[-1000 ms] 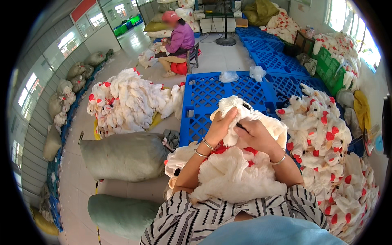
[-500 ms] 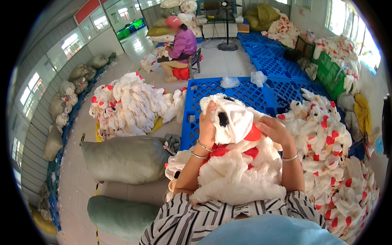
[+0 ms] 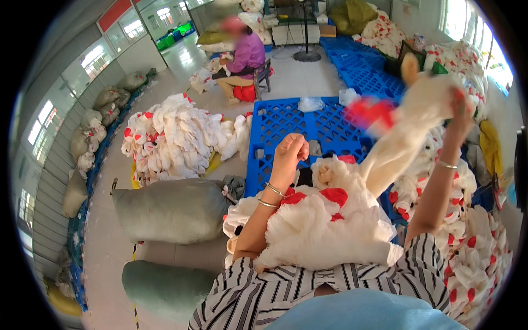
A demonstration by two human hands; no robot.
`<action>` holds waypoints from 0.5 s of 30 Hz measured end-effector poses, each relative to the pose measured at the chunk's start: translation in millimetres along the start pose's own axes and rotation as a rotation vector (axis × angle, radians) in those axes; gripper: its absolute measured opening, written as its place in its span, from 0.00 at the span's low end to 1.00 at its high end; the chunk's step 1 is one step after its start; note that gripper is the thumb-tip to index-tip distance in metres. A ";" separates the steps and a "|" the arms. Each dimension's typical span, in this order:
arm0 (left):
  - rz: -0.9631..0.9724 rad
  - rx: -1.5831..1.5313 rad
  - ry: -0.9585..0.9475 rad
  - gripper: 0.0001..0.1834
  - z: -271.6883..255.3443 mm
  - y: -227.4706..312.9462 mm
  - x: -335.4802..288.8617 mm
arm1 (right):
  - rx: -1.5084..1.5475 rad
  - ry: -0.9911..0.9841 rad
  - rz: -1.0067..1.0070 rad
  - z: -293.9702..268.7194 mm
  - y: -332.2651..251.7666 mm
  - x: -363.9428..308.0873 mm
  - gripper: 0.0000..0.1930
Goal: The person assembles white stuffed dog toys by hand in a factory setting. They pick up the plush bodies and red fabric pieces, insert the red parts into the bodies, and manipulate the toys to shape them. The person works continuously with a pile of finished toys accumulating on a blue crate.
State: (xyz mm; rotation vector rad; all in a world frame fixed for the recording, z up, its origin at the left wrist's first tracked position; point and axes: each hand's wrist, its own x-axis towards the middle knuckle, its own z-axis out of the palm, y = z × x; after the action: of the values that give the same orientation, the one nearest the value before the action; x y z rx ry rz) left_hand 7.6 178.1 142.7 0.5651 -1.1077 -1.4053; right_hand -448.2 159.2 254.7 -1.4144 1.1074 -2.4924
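My right hand (image 3: 461, 113) is raised at the right, its fingers closed on a white, unstuffed plush toy skin (image 3: 426, 102). The skin hangs stretched out to the left, smeared by motion, with a red part (image 3: 374, 114) at its swinging end. Above the blue pallet's near edge, my left hand (image 3: 291, 149) is curled closed, and no thing shows in it. A heap of white plush skins with red patches (image 3: 322, 236) lies on my lap, between my forearms.
Blue plastic pallets (image 3: 280, 118) lie ahead. Plush skins are piled at the left (image 3: 176, 140) and right (image 3: 473, 264). Stuffed sacks (image 3: 173, 212) lie at my left. A person in purple (image 3: 247, 55) sits farther off, near a stand (image 3: 306, 33).
My right hand has swung up and to the right with the plush skin. My left hand has let go of it and curled closed, slightly lower down.
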 end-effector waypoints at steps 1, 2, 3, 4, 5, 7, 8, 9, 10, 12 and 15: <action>-0.013 0.011 -0.028 0.10 3.8 -2.1 2.3 | 0.030 0.130 -0.208 6.6 -61.1 9.0 0.20; -0.040 0.034 -0.050 0.09 6.3 -7.6 2.8 | -0.060 0.198 -0.238 13.1 -91.6 6.5 0.20; -0.064 -0.001 -0.082 0.08 9.9 -14.6 5.4 | -0.146 0.086 -0.337 7.8 -102.1 0.9 0.21; -0.087 0.044 -0.102 0.08 9.7 -16.3 4.9 | -0.007 -0.005 -0.237 32.4 -114.5 -22.0 0.20; -0.115 0.051 -0.124 0.08 7.9 -22.8 6.6 | 0.158 -0.310 -0.136 31.3 -108.0 -34.3 0.19; -0.184 0.083 -0.161 0.09 12.1 -32.4 0.1 | 0.327 -0.663 -0.004 55.2 -114.2 -89.8 0.17; -0.206 0.156 -0.137 0.09 3.6 -25.6 -4.6 | 0.410 -0.793 -0.014 81.0 -119.6 -133.6 0.19; -0.238 0.181 -0.142 0.09 2.9 -31.0 -5.8 | 0.535 -0.921 -0.001 98.0 -129.3 -161.8 0.18; -0.273 0.200 -0.130 0.09 2.5 -33.1 -7.5 | 0.743 -1.038 0.046 111.1 -139.7 -183.6 0.17; -0.338 0.204 -0.152 0.09 16.5 -46.1 -2.1 | 1.058 -1.157 0.161 119.4 -158.5 -199.2 0.16; -0.391 0.229 -0.177 0.09 22.1 -55.0 -2.0 | 1.289 -1.124 0.199 121.0 -152.9 -211.4 0.14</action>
State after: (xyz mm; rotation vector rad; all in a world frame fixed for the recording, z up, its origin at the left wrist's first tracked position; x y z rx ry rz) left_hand -37.6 178.0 104.1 0.8701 -1.3617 -1.6993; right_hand -191.4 287.2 234.8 -1.5501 -0.4826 -1.1969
